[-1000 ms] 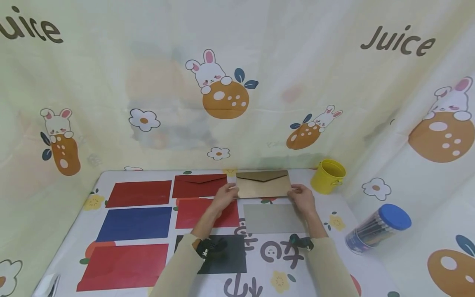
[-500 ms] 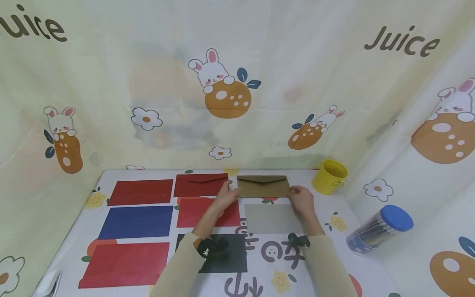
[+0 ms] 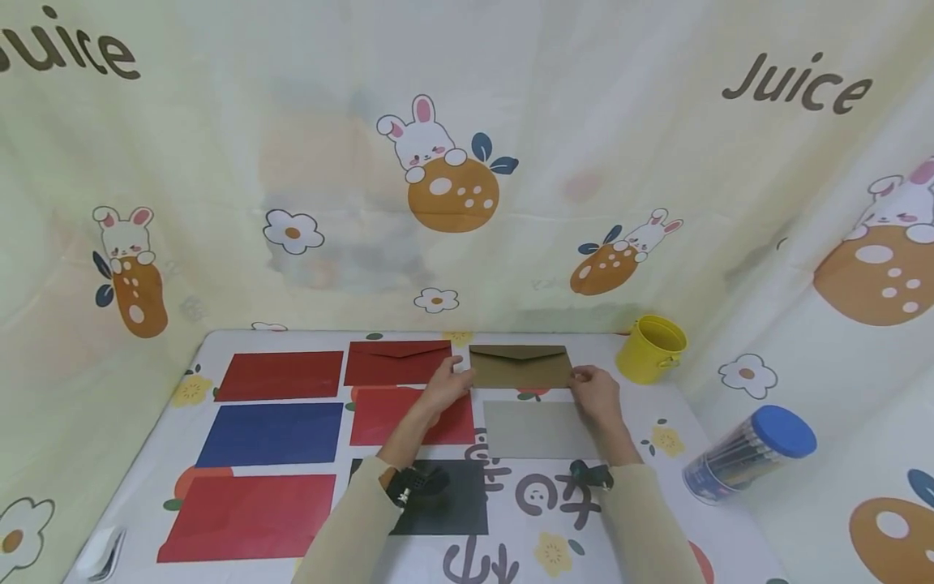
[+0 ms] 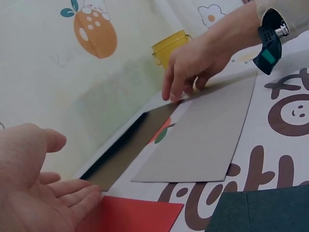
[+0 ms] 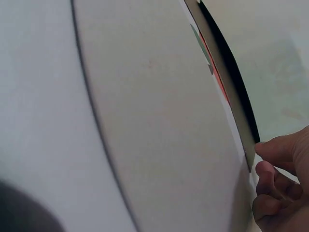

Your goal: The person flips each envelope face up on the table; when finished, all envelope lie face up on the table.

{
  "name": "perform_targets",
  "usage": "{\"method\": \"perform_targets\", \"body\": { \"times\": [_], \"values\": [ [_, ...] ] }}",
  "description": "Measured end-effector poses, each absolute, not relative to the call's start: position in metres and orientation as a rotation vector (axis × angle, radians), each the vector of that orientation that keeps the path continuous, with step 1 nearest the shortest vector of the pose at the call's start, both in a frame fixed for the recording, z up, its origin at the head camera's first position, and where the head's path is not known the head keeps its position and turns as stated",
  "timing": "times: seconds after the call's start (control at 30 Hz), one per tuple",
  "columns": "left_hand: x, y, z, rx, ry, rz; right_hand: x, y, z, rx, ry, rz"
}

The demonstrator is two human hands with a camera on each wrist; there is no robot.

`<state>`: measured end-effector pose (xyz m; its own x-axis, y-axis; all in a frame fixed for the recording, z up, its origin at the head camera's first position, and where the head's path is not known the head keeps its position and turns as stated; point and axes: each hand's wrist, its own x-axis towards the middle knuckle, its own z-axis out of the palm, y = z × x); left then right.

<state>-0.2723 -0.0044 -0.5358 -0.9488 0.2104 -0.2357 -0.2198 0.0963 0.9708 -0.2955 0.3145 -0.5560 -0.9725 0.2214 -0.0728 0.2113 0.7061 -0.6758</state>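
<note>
A gold-brown envelope (image 3: 520,369) lies flat at the back of the table, its pointed flap toward the wall and slightly raised. My left hand (image 3: 447,388) is at its left end, fingers extended and fingertips by the edge; the left wrist view shows this left hand (image 4: 43,179) with a spread thumb. At the opposite end, my right hand (image 3: 598,395) has its fingertips at the right corner. In the right wrist view, the thumb of that right hand (image 5: 285,179) meets the corner, the other fingers loosely bent. A grey envelope (image 3: 540,430) lies just in front.
Red envelopes (image 3: 397,363), a blue envelope (image 3: 272,434) and a dark green envelope (image 3: 456,503) lie in rows to the left. A yellow bucket (image 3: 652,350) and a blue-lidded jar of pens (image 3: 747,454) stand right. A white object (image 3: 100,553) sits at the front left.
The gold-brown envelope, tilted up between both hands a second ago, has come down flat on the table. Both hands have stayed at its ends, with fingers loosened. The head view has shifted slightly.
</note>
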Motion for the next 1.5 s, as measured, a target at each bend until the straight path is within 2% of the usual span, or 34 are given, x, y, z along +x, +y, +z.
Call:
{"method": "perform_targets", "body": {
  "times": [0.53, 0.87, 1.5],
  "values": [
    [-0.234, -0.017, -0.52, 0.145, 1.971, 1.832, -0.247, 0.353, -0.538, -0.169, -2.953, 0.991],
    [-0.22, -0.016, -0.537, 0.201, 1.921, 1.798, -0.222, 0.363, -0.545, -0.309, -3.04, 1.101],
    [-0.215, -0.005, -0.541, 0.177, 1.883, 1.821, -0.219, 0.357, -0.546, -0.408, -2.981, 1.3]
  ]
}}
